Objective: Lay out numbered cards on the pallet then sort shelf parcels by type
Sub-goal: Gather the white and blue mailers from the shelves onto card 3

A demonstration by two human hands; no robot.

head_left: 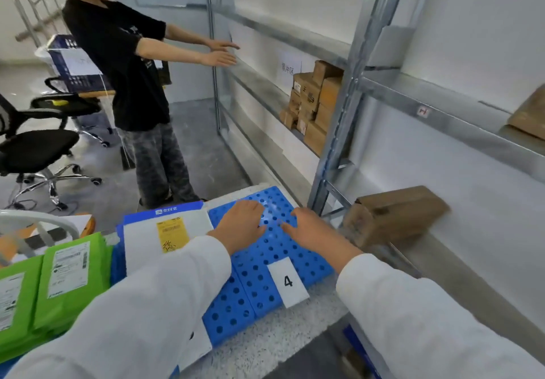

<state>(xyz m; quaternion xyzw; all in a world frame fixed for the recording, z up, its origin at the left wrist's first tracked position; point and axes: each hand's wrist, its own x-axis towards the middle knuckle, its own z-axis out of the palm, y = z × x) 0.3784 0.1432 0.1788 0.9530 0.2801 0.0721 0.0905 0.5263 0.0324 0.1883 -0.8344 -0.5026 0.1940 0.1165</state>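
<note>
A blue perforated pallet point(265, 284) lies low in the middle of the view. On its near right part sits a white card marked 4 point(288, 282). My left hand point(243, 226) hovers palm down over the pallet's far part, fingers relaxed and holding nothing. Just to its right is my right hand point(314, 231), also palm down and empty. A white and blue mailer with a yellow label point(168, 231) lies on the pallet's left part. Green parcels point(56, 284) lie further left. A brown cardboard box point(392, 214) sits on the low shelf at right.
A metal shelf rack point(339, 119) runs along the right wall, with stacked cardboard boxes point(312, 104) on a middle shelf and another box point(529, 114) at the far right. A person in a black shirt point(124, 62) stands ahead, arms stretched toward the rack. Black office chairs point(38, 145) stand at left.
</note>
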